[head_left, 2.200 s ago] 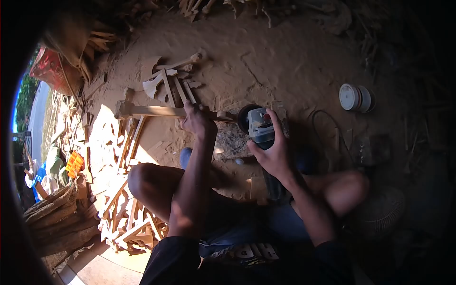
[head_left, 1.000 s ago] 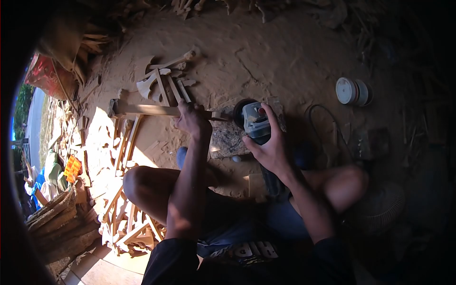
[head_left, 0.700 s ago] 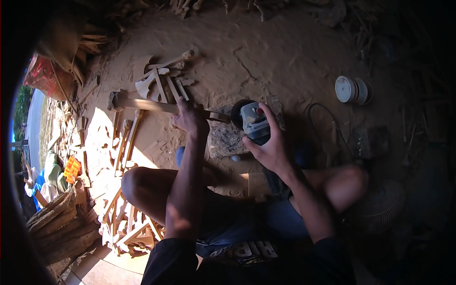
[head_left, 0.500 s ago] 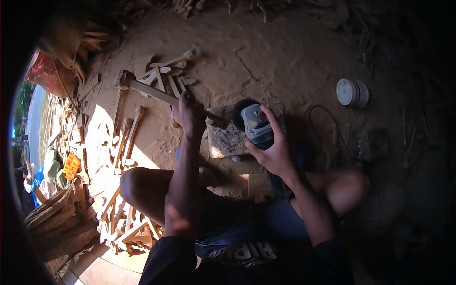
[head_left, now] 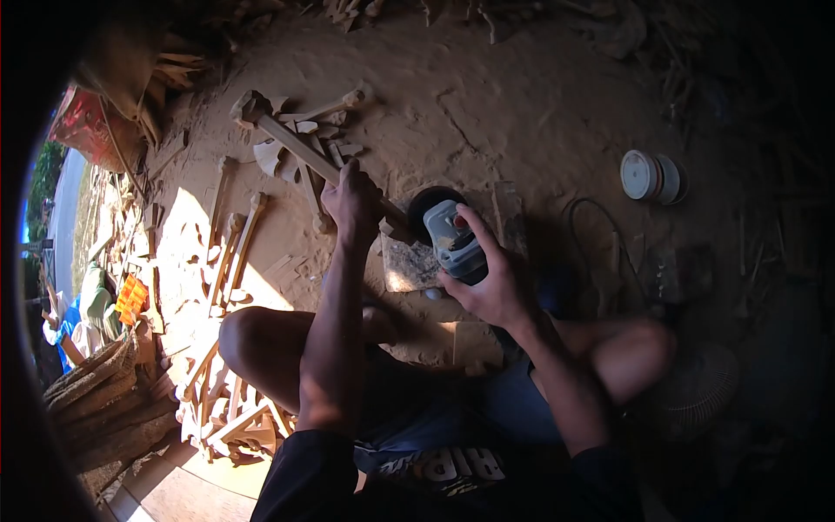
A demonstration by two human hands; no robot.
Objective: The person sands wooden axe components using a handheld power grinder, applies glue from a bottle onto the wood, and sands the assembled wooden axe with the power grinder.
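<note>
My left hand [head_left: 353, 202] is wrapped round a long wooden piece [head_left: 296, 146] with a carved, knobbed far end. Its near end slants down over a stone block [head_left: 407, 264]. My right hand [head_left: 497, 283] grips an angle grinder [head_left: 456, 244] by its grey body, with a finger near a red button. The grinder's dark round disc [head_left: 430, 211] is at the near end of the wooden piece; whether they touch, I cannot tell. Several similar carved pieces [head_left: 323, 111] lie on the ground beyond my left hand.
More carved wooden pieces [head_left: 243, 239] lie in sunlight on the left, with a larger pile [head_left: 248, 426] by my knee. A white round container [head_left: 640, 175] lies at the right, near a dark cable [head_left: 600, 202]. A fan [head_left: 704, 387] stands in shadow at lower right.
The wooden piece has swung to a steeper slant, its knobbed end moving right and up. The grinder has shifted slightly left, bringing its disc to the near end of the wood.
</note>
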